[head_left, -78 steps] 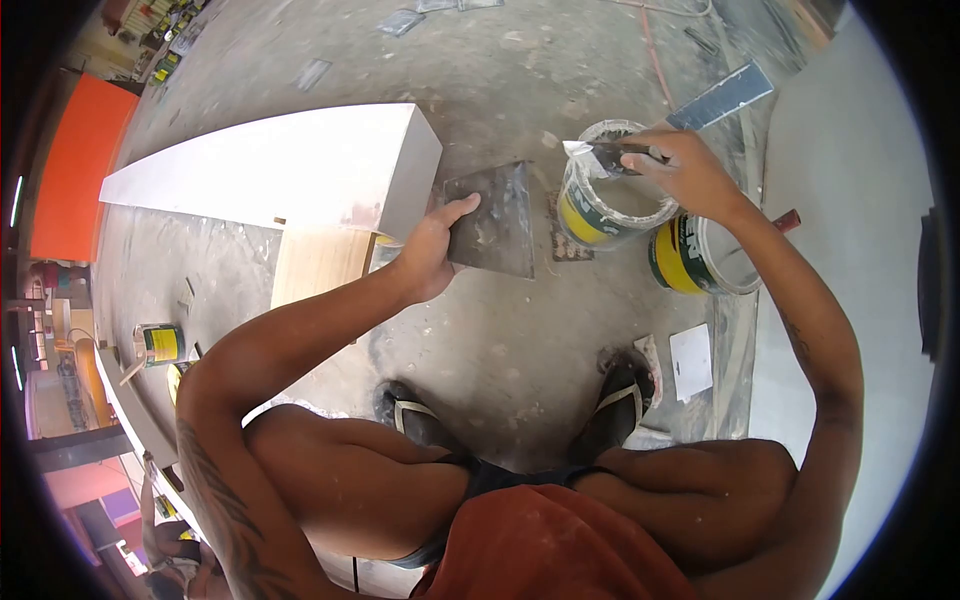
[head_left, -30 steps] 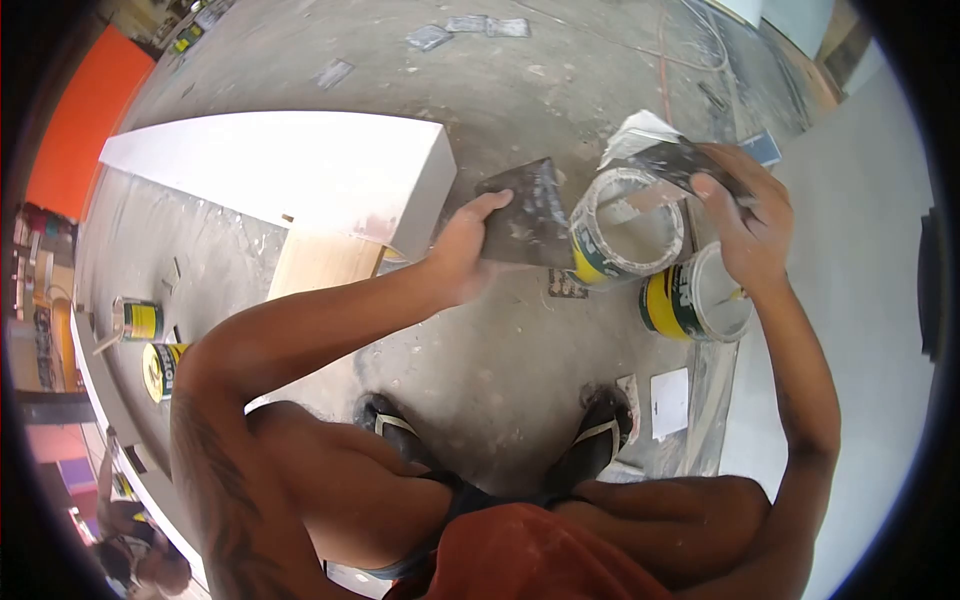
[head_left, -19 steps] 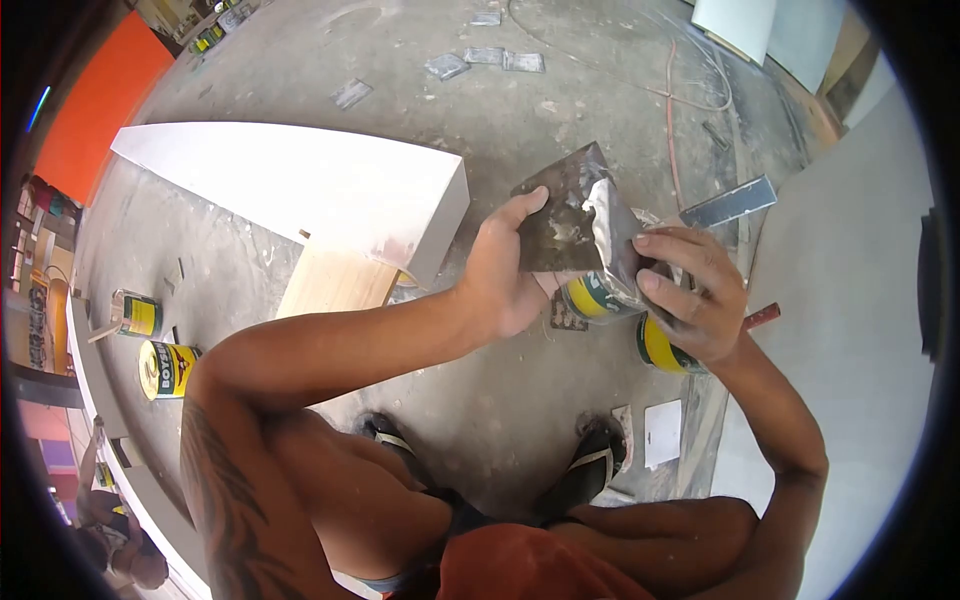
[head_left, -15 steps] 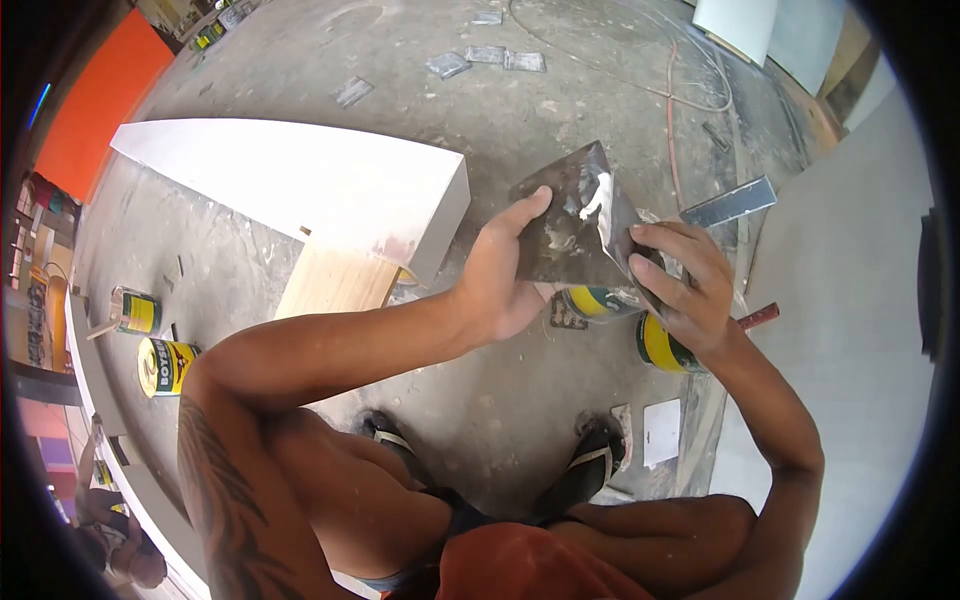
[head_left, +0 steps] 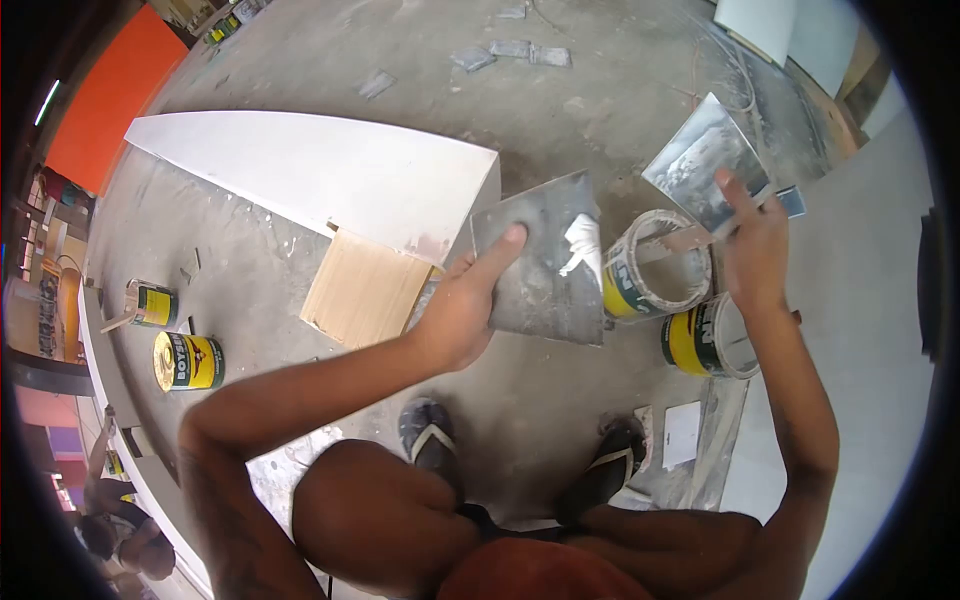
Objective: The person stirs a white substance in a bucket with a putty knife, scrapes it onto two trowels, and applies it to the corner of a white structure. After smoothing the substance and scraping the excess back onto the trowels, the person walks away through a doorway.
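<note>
A grey metal plate (head_left: 535, 285) with a white paste smear near its right edge is held by my left hand (head_left: 465, 305), thumb on top. My right hand (head_left: 755, 245) grips a second metal plate (head_left: 708, 160), shiny and tilted, with whitish residue on its face. Between the two plates stands an open paint can (head_left: 660, 265) with a yellow and green label and a coated rim. Another can (head_left: 705, 340) is just below it, near my right wrist.
A long white box-like panel (head_left: 320, 170) lies at left, beside a wooden board (head_left: 365, 290). Two cans (head_left: 190, 361) stand farther left. Grey packets (head_left: 510, 48) lie on the floor at the top. Another person (head_left: 125, 530) is at the lower left.
The two plates have come apart. My right hand has moved up and right with its plate, my left hand slightly left and down. The open can's top has come into view.
</note>
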Demonstrator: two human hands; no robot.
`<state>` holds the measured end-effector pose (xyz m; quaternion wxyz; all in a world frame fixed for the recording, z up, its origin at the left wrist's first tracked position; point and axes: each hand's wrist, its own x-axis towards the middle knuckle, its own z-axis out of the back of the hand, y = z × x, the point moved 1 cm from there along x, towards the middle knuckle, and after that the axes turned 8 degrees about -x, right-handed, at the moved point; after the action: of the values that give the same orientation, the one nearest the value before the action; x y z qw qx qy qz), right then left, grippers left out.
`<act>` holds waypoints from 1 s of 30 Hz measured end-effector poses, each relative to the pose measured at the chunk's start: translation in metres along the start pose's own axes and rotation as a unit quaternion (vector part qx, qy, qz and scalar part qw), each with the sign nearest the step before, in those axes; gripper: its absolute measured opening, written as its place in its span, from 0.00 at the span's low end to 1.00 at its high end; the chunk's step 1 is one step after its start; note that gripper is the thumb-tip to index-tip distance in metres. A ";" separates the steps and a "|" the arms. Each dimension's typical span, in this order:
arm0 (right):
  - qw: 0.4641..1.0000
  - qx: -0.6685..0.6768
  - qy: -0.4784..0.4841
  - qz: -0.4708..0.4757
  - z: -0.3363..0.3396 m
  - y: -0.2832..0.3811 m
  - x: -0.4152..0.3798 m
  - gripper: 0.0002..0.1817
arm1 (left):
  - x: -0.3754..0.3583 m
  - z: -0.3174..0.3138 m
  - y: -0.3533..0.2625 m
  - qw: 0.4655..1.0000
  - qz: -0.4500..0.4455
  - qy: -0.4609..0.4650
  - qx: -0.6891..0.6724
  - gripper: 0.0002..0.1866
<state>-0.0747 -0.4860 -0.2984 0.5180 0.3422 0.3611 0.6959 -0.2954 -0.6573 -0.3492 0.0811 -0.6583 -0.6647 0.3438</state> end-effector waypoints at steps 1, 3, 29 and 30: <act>0.999 0.032 0.016 -0.028 -0.004 -0.006 0.003 0.14 | -0.002 0.010 0.006 1.000 0.006 -0.007 -0.001 0.22; 0.883 0.421 0.123 -0.168 -0.029 0.002 -0.008 0.21 | -0.001 0.029 0.018 0.995 -0.075 -0.057 -0.019 0.22; 0.824 0.411 -0.279 -0.273 -0.130 -0.042 -0.064 0.23 | 0.022 0.095 0.049 0.847 -0.060 0.041 0.527 0.19; 0.870 0.386 -0.273 -0.139 -0.118 -0.057 -0.063 0.19 | 0.027 0.107 0.065 0.930 -0.066 -0.060 0.356 0.19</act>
<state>-0.1334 -0.5531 -0.4128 0.5142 0.6373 0.4890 0.3006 -0.3058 -0.6761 -0.4754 0.2927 -0.5188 -0.5443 0.5907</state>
